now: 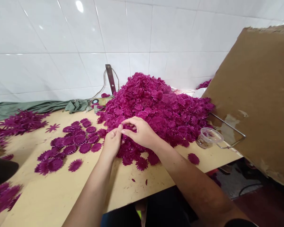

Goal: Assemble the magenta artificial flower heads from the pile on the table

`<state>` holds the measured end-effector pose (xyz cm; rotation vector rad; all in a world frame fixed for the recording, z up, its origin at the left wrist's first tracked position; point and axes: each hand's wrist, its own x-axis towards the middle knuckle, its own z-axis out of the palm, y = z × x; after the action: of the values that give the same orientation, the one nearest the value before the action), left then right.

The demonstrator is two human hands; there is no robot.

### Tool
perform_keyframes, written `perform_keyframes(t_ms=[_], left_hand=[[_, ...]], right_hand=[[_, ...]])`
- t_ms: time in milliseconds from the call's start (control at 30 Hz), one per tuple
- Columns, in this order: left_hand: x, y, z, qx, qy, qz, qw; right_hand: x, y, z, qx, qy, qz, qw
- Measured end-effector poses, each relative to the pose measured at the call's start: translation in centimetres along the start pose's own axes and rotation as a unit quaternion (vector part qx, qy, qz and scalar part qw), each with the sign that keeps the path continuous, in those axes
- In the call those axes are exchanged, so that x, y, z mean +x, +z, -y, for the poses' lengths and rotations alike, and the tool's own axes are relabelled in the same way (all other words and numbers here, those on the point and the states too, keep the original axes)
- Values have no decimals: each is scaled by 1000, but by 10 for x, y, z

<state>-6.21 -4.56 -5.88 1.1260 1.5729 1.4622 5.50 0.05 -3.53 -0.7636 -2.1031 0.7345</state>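
My left hand (113, 141) and my right hand (141, 131) meet at the fingertips in front of a tall heap of magenta artificial flowers (151, 101). Both are closed in a pinch. Magenta shows between the fingers of the right hand, but whether it is a held flower or the heap behind cannot be told. To the left of my hands lies a loose group of magenta flower discs (79, 139), some stacked. A single flower (75, 165) rests at the near edge of that group.
Star-shaped magenta petal pieces (26, 122) are piled at the far left, near a dark rounded object (2, 170). A clear plastic tub (209, 138) and a bent metal rod (229, 126) stand beside the large cardboard sheet (257, 94) on the right. White tiled wall (68, 28) closes the back.
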Motion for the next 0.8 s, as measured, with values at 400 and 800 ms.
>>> perform_keyframes(t_ms=[400,800], left_hand=[[-16,7,-1,-61,63,26,996],[-31,-6,-1,-163,-9,-50,985]], right_hand=[[13,9,-11,76,112,-122,983],[29,-37,-23,-92,164,-177,966]])
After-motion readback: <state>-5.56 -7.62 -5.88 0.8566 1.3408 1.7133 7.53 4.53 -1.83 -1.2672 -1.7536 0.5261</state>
